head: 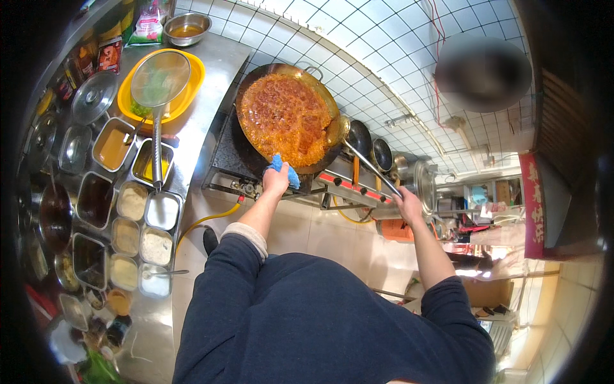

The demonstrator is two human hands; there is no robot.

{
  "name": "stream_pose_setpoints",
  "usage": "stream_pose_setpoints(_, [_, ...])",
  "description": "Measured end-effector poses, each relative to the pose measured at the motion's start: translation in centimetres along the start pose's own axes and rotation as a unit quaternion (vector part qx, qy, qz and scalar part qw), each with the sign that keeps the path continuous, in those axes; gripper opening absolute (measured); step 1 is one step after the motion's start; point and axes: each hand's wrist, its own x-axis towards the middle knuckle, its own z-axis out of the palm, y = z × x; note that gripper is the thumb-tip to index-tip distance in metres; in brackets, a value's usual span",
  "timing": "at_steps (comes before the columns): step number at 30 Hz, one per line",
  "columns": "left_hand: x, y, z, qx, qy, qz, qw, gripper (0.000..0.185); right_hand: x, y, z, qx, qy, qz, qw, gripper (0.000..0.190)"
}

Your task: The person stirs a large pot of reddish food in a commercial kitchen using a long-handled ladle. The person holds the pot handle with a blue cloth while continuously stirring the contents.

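A large wok (331, 93) sits on the gas stove (221, 156), filled with bubbling red-orange oily sauce (288, 115). My left hand (277, 181) pinches a blue cloth (288, 170) against the wok's near rim. Gripped in my right hand (408, 206) is the long metal handle of a ladle (367, 161). The ladle's bowl is at the wok's right side, against the rim and partly in the sauce's edge. How much of the bowl is dipped, I cannot tell.
On the steel counter (211, 77) at left stand a yellow basin (199, 91) with a mesh strainer (160, 79) across it, a steel bowl (187, 30) and several seasoning containers (156, 246). Frying pans (359, 137) line the wall. A yellow gas hose (206, 220) runs below the stove.
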Motion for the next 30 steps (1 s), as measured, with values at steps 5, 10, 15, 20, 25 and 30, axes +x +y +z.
stream_pose_setpoints(5, [1.0,-1.1,0.5,0.026,0.043,0.058,0.997,0.056,0.5,0.8,1.4,0.054,-0.027,-0.028,0.998,0.034])
stream_pose_setpoints(10, [1.6,-1.7,0.9,0.034,0.06,0.067,0.995,0.055,0.6,0.8,0.4,0.099,-0.082,-0.026,0.991,0.034])
stream_pose_setpoints(15, [1.4,-1.5,0.7,-0.007,0.028,0.025,0.999,0.049,-0.1,-0.3,-4.6,0.086,-0.151,-0.014,0.985,0.035])
stream_pose_setpoints(20, [0.1,-0.3,0.1,-0.03,0.016,0.004,0.999,0.047,-0.4,-2.3,-6.2,-0.052,-0.181,-0.051,0.981,0.04])
stream_pose_setpoints(25, [-1.6,1.5,-0.4,0.028,0.049,-0.035,0.998,0.05,-2.2,-4.5,-2.0,-0.068,-0.19,-0.02,0.979,0.05])
stream_pose_setpoints(30, [-2.5,2.8,-0.4,-0.042,0.033,-0.031,0.998,0.042,-2.0,-6.1,2.1,-0.047,-0.174,-0.015,0.983,0.049])
